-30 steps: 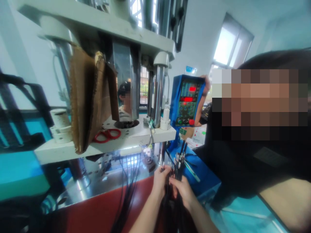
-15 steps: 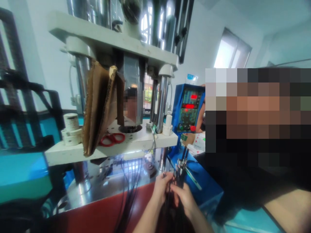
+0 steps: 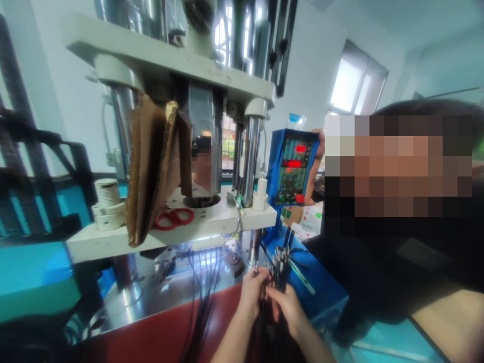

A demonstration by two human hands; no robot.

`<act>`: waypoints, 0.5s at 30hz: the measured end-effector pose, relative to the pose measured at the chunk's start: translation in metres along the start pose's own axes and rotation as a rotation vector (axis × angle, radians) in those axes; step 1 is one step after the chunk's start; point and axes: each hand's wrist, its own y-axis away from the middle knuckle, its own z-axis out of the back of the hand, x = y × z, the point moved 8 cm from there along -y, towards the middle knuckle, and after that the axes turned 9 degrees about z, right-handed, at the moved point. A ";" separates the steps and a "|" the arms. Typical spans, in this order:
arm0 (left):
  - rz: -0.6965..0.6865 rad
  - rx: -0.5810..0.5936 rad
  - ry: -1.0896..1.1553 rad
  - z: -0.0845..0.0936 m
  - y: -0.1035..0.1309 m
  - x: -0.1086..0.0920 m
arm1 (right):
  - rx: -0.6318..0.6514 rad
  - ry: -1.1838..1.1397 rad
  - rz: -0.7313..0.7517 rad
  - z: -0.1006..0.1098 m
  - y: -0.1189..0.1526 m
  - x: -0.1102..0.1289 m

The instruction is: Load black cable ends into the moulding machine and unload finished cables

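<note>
My left hand [image 3: 254,288] is closed around thin black cables, whose metal-tipped ends stick up above the fingers. Right beside it, my right hand [image 3: 288,305] is closed at the same bundle, its thumb and fingertips reaching toward the left hand. The black cables [image 3: 280,275] end in small metal connectors just above and behind both hands, and their lower lengths hang down between my forearms. The fingertips are partly hidden among the cables. More black cables [image 3: 204,307] lie to the left, over the red table edge [image 3: 151,327].
A white press [image 3: 227,224] with metal columns stands ahead, bearing folded cardboard [image 3: 145,171] and red-handled scissors [image 3: 174,218]. To its right are a blue control box [image 3: 278,166] with red displays and a light-coloured pen-like tool [image 3: 302,277]. A person in black [image 3: 397,267] is close at the right.
The view has shifted slightly. The person at the right has moved a little, and more of their arm beside the control box shows. My hands keep nearly the same pose on the cables.
</note>
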 end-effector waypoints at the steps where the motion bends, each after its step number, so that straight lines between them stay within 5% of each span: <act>1: 0.000 -0.009 0.007 0.001 0.000 -0.001 | 0.001 0.000 0.000 0.000 0.000 0.001; 15: 0.009 0.003 0.031 0.001 0.003 -0.002 | 0.014 0.020 -0.018 0.001 0.001 0.002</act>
